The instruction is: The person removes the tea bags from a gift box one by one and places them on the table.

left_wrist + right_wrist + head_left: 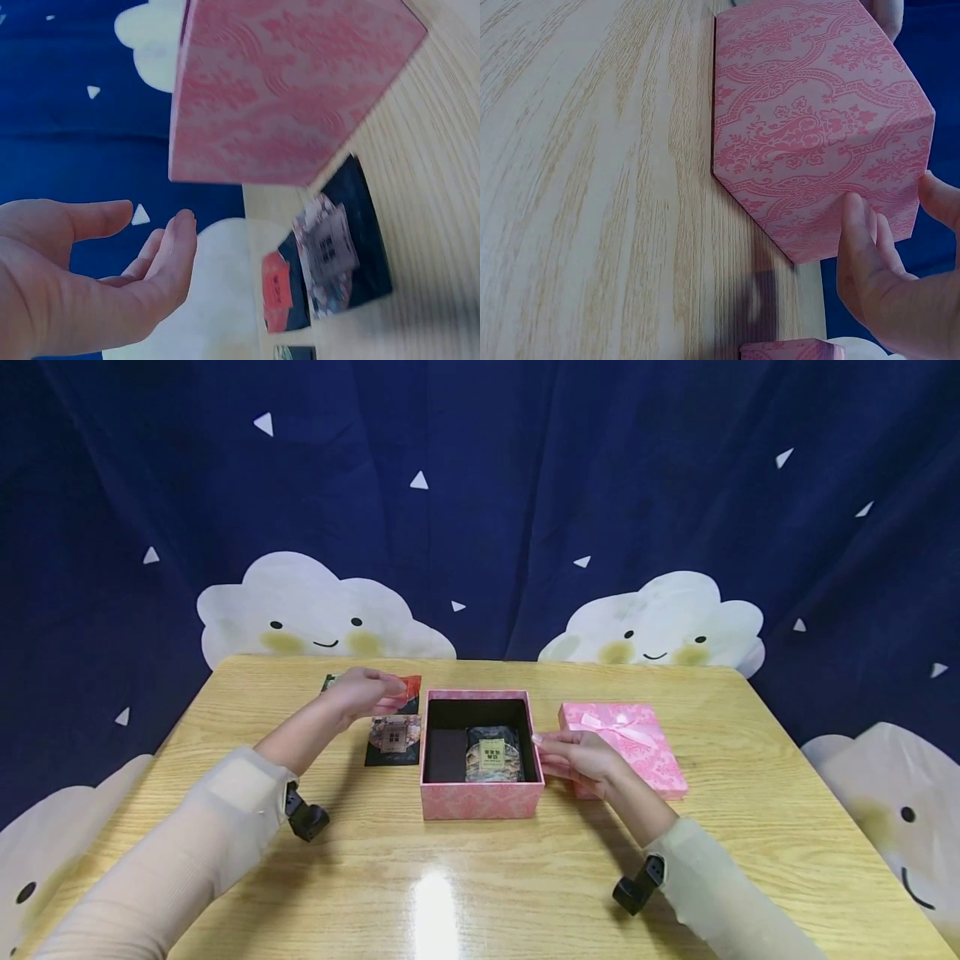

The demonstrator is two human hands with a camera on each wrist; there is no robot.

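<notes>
A pink patterned box [480, 802] with a black inside stands uncovered mid-table. In it, toward the right, lies a dark pouch [492, 753] with a pale yellow-green label. My right hand [577, 758] holds the box's right wall, thumb at the top rim and fingertips against the outside [877, 262]. To the left of the box my left hand [367, 692] hovers over flat packets, thumb and fingers apart [112, 277] and nothing between them. Below it lie a dark packet with a floral print [393, 739] and a red-and-dark packet [412, 687]; the hand partly hides the packets behind.
A pink lid [652, 760] with a ribbon bow lies right of the box, under part of the right hand. The light wooden table [360, 877] meets a dark blue curtain [480, 527] with clouds at its back edge.
</notes>
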